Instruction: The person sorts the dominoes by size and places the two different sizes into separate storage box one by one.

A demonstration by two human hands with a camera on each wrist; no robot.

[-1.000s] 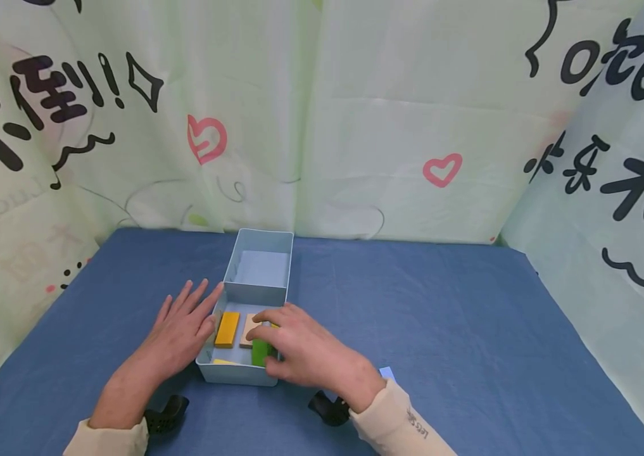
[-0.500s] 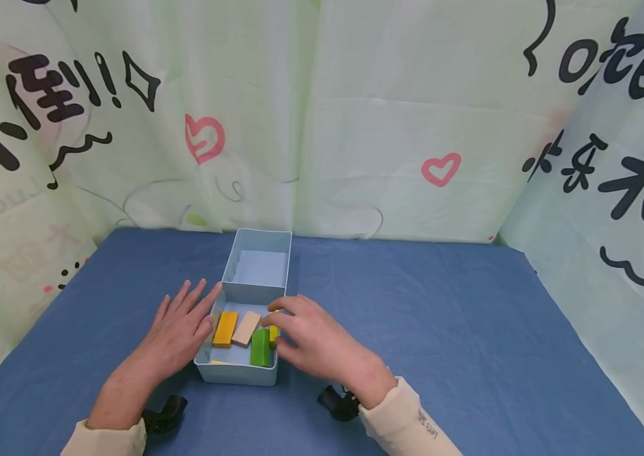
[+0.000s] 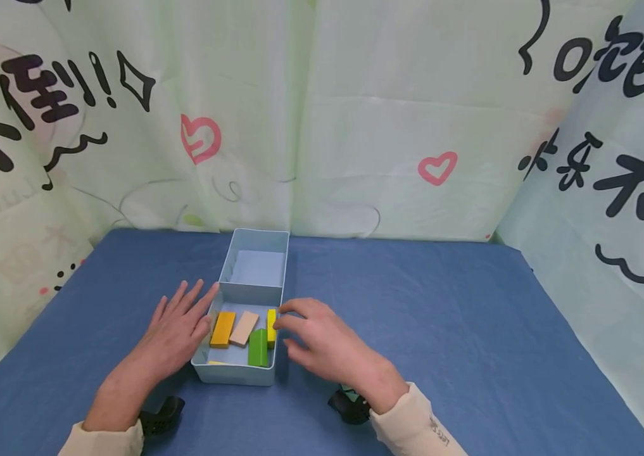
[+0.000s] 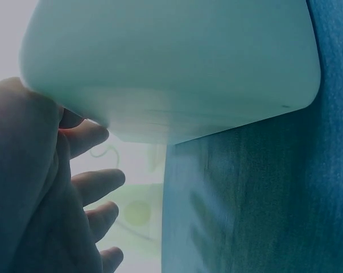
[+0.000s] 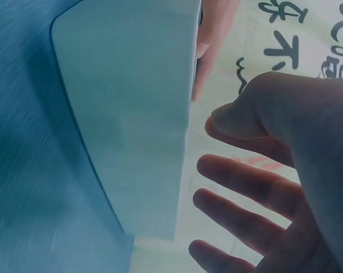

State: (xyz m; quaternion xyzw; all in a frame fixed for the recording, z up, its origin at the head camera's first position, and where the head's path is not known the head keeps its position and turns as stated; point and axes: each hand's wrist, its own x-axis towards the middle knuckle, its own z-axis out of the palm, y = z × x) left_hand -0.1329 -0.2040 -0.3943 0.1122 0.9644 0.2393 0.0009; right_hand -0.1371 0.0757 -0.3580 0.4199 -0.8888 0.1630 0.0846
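with left hand [image 3: 176, 332] and right hand [image 3: 322, 337] loose, gripping nothing, i judge the blocks [image 3: 258, 348] between them mid-arranging, any next move needing a light pinch.

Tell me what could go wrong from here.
The green block crowds the yellow block, so taking either might knock the other. Only a sliver of the yellow piece shows at the near side of the box; it could be overlooked. The left hand, against the box, might nudge it.

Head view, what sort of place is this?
Probably a curtained-off tabletop workspace: printed curtains hang behind and beside a blue-covered table, where a pale blue box holds colored blocks.
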